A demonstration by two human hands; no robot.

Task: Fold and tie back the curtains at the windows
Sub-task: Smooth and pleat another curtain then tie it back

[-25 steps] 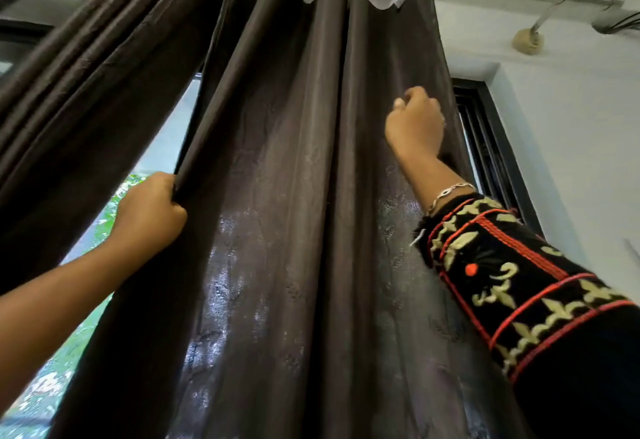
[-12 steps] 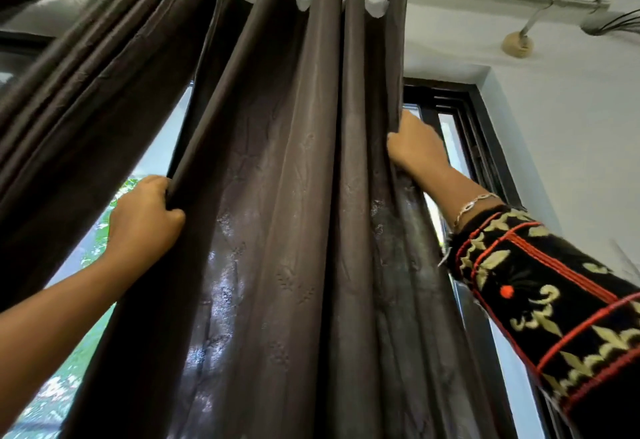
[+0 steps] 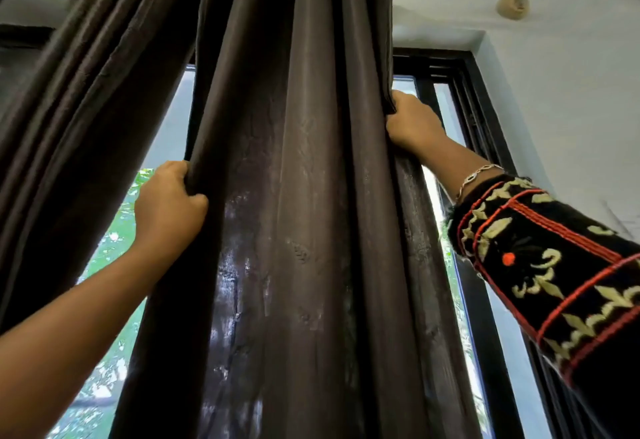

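A dark brown curtain (image 3: 294, 196) hangs in deep vertical pleats in front of me, gathered into a narrow bundle. My left hand (image 3: 166, 206) is closed around the curtain's left edge at mid height. Higher up, my right hand (image 3: 412, 123) grips the right edge, with a silver bracelet and an embroidered black sleeve behind it. A second dark curtain (image 3: 69, 99) slants across the upper left, drawn aside. The tops of the pleats run out of view above.
The black window frame (image 3: 460, 71) shows behind the curtain on the right, with glass and green foliage (image 3: 114, 241) on the left. A white wall (image 3: 571, 109) lies to the right, with a round fitting (image 3: 512, 5) and a pipe near the ceiling.
My right hand has pulled the curtain's right edge leftward, bunching the pleats and uncovering the window frame and glass on the right. My left hand kept its grip on the left edge.
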